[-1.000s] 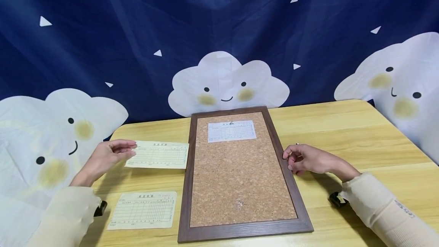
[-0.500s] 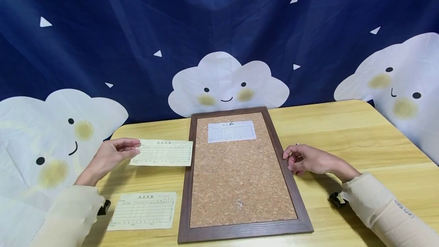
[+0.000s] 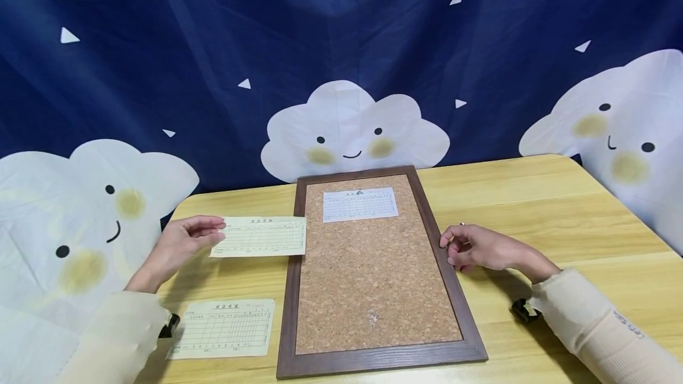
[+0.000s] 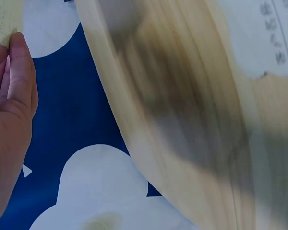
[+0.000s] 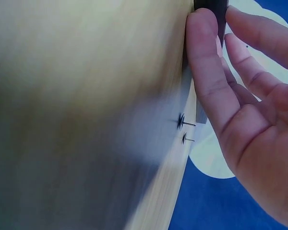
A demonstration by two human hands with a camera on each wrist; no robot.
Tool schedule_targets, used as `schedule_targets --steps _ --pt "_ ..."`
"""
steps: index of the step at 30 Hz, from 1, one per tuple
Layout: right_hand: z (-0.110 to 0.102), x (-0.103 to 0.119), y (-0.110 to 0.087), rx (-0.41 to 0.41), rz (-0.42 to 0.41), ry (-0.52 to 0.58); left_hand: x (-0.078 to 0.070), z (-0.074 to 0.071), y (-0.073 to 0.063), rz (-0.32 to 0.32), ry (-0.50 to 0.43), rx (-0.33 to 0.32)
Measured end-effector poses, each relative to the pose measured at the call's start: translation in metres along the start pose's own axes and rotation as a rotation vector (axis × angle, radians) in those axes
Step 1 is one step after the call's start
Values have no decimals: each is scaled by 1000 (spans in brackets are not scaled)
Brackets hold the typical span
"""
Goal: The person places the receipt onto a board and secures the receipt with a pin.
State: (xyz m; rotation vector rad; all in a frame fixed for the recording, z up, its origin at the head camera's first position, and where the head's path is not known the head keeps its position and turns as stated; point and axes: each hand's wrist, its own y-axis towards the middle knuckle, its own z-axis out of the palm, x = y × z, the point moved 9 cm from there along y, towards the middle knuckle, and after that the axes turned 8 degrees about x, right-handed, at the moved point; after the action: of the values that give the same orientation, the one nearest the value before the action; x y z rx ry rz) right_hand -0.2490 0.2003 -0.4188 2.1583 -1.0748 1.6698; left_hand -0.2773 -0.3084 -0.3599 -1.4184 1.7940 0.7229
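My left hand [image 3: 181,248] pinches a pale yellow printed form [image 3: 261,236] by its left edge, thumb against fingers. The form's right end overlaps the dark frame of the cork board [image 3: 373,277] in the head view. Near the board's top lies a white printed form [image 3: 360,204] with a small dark spot at its upper edge. My right hand [image 3: 482,248] grips the right side of the board's frame; in the right wrist view its thumb and fingers meet the dark frame edge [image 5: 212,4].
Another pale yellow form [image 3: 224,328] lies on the wooden table [image 3: 533,194], left of the board. Two thumbtacks [image 5: 181,121] stand on the table below the right hand in the right wrist view. A blue curtain [image 3: 224,28] with clouds hangs behind the table.
My left hand has moved rightward with the yellow form, whose right end has passed from beside the frame to over it. The right hand and the board have stayed in place.
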Motion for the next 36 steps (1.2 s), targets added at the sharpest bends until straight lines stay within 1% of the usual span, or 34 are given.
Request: schedule_targets --steps 5,10,16,21,27,30,36 --pt "0 1 0 1 -9 -8 0 4 0 -2 -15 -17" --pt "-1 -1 -1 -2 -1 -22 -1 8 0 -7 -13 -24" --pt "0 -1 0 -3 -6 13 -5 13 0 -8 -29 -21" --pt "-1 -1 0 -3 -5 6 -7 17 0 -8 -34 -17" --pt "-3 -2 0 -7 -1 -8 -8 20 2 -26 -29 -16" --pt "-2 -3 0 -7 -1 1 -9 22 3 -33 -37 -12" --pt "-1 -1 0 -6 -7 17 -12 28 6 -26 -40 -7"
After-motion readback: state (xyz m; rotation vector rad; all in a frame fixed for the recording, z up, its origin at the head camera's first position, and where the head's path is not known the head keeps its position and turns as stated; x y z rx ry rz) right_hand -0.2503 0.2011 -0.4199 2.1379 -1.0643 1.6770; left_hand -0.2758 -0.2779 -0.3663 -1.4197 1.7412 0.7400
